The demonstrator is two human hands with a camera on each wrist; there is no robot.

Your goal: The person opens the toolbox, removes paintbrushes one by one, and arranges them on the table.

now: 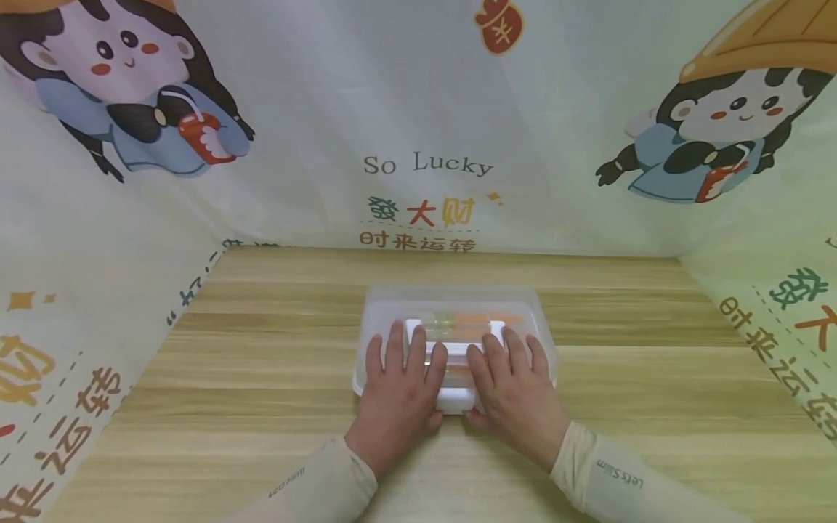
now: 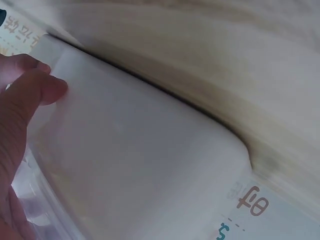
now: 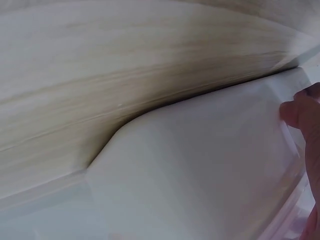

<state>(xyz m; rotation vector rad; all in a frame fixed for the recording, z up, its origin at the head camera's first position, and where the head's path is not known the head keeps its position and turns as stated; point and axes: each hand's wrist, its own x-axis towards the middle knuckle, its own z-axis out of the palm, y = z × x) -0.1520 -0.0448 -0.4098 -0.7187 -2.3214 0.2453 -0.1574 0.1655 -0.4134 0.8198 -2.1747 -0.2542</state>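
A white plastic box [image 1: 458,401] with a translucent lid [image 1: 458,294] sits on the table. Through the lid show orange and green items [image 1: 480,319], their kind blurred by the plastic. The left hand [image 1: 402,392] rests on the lid's left half, fingers spread and fairly straight. On the right half lies the right hand [image 1: 516,392] in much the same way. Both thumbs reach down to the near side, close together. In the left wrist view the left thumb [image 2: 35,92] touches the box's front wall [image 2: 135,135]; the right wrist view shows the right thumb [image 3: 297,112] there too.
The wood-grain table [image 1: 281,378] extends around the box on all sides. A printed cloth [image 1: 418,94] with cartoon figures and lettering stands as a wall at the back and along both sides.
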